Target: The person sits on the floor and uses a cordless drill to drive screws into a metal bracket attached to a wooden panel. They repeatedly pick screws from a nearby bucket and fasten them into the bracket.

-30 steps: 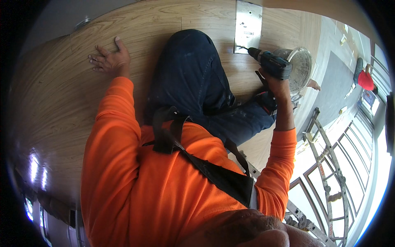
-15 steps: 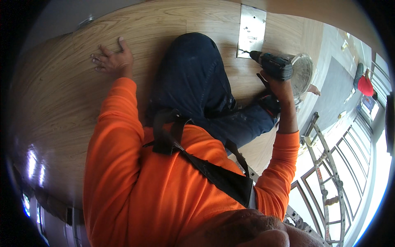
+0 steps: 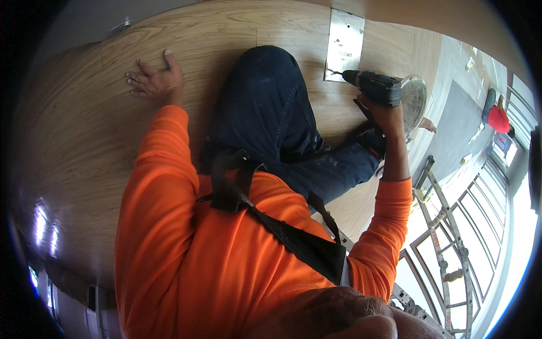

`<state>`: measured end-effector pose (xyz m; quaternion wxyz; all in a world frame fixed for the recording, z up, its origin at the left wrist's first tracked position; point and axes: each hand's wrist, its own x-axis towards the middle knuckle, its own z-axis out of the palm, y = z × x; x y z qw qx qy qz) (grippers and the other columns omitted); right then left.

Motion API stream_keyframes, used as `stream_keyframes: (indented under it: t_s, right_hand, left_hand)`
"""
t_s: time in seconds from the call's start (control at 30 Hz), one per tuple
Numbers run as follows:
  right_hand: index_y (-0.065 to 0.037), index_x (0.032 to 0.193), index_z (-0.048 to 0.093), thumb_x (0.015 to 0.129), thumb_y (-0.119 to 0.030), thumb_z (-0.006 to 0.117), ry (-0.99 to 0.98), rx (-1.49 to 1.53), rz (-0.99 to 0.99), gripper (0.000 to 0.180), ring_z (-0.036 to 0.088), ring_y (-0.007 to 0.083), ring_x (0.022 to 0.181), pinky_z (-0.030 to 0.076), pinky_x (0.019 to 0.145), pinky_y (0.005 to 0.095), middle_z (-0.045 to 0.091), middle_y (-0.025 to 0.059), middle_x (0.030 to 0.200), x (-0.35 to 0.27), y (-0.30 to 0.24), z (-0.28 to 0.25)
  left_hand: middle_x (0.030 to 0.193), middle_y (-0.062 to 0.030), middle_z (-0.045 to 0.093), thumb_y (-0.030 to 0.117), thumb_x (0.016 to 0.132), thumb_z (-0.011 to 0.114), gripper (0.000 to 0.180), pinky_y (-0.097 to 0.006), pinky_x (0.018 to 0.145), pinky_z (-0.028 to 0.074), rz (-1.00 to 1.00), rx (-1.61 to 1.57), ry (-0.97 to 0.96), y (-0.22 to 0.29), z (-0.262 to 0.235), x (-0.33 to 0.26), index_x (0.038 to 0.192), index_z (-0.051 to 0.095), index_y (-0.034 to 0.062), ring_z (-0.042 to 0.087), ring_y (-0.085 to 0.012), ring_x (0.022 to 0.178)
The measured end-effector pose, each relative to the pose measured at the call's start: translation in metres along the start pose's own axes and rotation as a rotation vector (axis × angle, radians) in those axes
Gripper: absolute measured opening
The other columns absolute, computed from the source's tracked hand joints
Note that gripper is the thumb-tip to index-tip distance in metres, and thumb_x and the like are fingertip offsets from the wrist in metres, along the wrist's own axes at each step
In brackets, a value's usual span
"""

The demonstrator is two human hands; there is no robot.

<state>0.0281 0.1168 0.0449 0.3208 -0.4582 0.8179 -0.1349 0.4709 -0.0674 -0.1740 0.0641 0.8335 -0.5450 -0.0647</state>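
My right hand is wrapped round the grip of a dark cordless drill. The drill points left, and its thin bit reaches the lower left corner of a metal plate set on the wood-grain surface. Whether the bit touches the plate I cannot tell. Several small dark holes or marks show on the plate. Away to the left, my left hand rests flat on the wood-grain surface with its fingers spread, holding nothing. My bent knee lies between the two hands.
Just right of the drill stands a round, whitish bucket. A ladder leans at the lower right. Farther off, at the right, another person in a red top is near a grey floor area. A small fitting sits at the upper left.
Almost nothing differs. The drill and both hands keep their places, with only a slight shift of the whole view.
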Motion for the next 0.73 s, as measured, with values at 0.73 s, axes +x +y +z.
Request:
stream_keyframes:
  t_s: [0.73]
  right_hand:
    - [-0.009,0.112,0.071,0.079,-0.033,0.082,-0.107,-0.051,-0.025,0.042,0.069,0.0243,0.103,0.052,0.092,0.0358,0.073,0.0099,0.109,0.005,-0.001,-0.007]
  left_hand:
    - [0.16,-0.0308,0.012,0.077,0.087,0.038,0.098,-0.061,0.119,0.002,0.033,0.021,0.093,-0.005,0.008,0.001,0.155,0.027,0.0076,0.005,-0.0435,0.151]
